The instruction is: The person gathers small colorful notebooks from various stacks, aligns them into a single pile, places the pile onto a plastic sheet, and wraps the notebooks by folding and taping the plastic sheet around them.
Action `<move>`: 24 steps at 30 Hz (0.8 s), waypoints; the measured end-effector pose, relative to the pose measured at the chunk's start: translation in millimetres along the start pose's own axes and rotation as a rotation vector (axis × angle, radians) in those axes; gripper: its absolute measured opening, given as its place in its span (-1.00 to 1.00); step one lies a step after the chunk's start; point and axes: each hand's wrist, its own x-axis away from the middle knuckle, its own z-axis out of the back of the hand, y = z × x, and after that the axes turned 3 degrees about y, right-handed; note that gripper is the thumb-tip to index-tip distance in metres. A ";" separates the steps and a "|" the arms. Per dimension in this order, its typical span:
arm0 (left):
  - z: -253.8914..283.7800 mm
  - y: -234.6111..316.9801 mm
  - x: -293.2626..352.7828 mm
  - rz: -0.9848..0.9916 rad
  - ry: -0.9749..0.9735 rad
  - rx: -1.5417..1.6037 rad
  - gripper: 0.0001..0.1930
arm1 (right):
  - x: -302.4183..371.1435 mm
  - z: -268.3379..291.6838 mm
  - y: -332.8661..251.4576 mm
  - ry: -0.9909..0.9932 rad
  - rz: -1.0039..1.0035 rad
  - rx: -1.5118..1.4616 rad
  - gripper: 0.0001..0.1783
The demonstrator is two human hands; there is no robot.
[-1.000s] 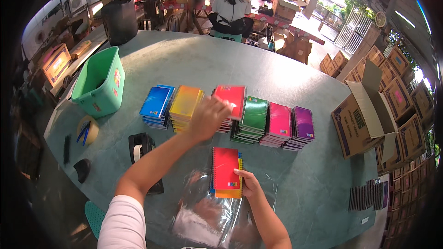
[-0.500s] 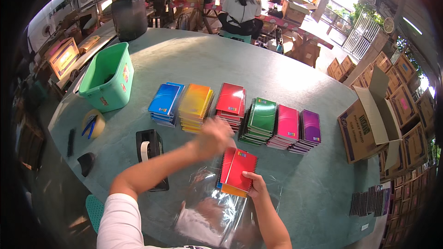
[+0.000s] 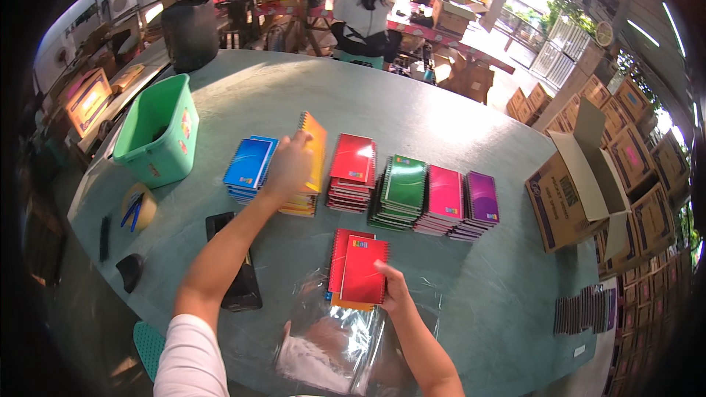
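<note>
My left hand [image 3: 290, 165] is closed on a yellow spiral notebook [image 3: 315, 145], tilted up on edge over the yellow stack [image 3: 300, 206]. My right hand [image 3: 396, 287] grips a small fanned pile of spiral notebooks, its thumb on the red notebook [image 3: 364, 270] on top; yellow and blue edges peek out below. Under that pile lies clear plastic film [image 3: 346, 345]. Beside the yellow stack stand a blue stack [image 3: 248, 165] on the left and, toward the right, red [image 3: 351, 160], green [image 3: 404, 182], pink [image 3: 444, 192] and purple [image 3: 482, 198] stacks.
Left on the table are a green bin [image 3: 158, 136], a tape roll [image 3: 147, 209] with blue-handled scissors [image 3: 132, 213], and a black tape dispenser [image 3: 243, 290] partly behind my left forearm. An open carton [image 3: 562, 202] and dark notebooks [image 3: 581, 312] lie right. A person [image 3: 365, 11] sits beyond.
My left hand has moved left from beside the red stack to the yellow one and tipped up a notebook. My right hand still holds its pile. The whole view has shifted slightly.
</note>
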 end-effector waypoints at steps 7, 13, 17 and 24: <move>-49.3 136.2 86.4 -0.249 -0.859 -0.004 -0.62 | 33.2 57.4 -21.8 -0.041 0.058 0.075 -0.41; -152.8 74.7 26.2 -0.647 -0.086 -0.260 -0.65 | 82.0 33.6 -31.5 0.178 0.063 0.101 -0.52; -136.2 104.5 24.5 -0.622 -0.307 -0.297 -0.79 | 96.1 71.8 -41.5 0.045 0.158 -0.051 -0.49; -99.9 229.5 112.9 -1.009 -0.509 -0.035 -0.82 | 125.7 88.8 -58.7 -0.047 0.430 -0.287 -0.45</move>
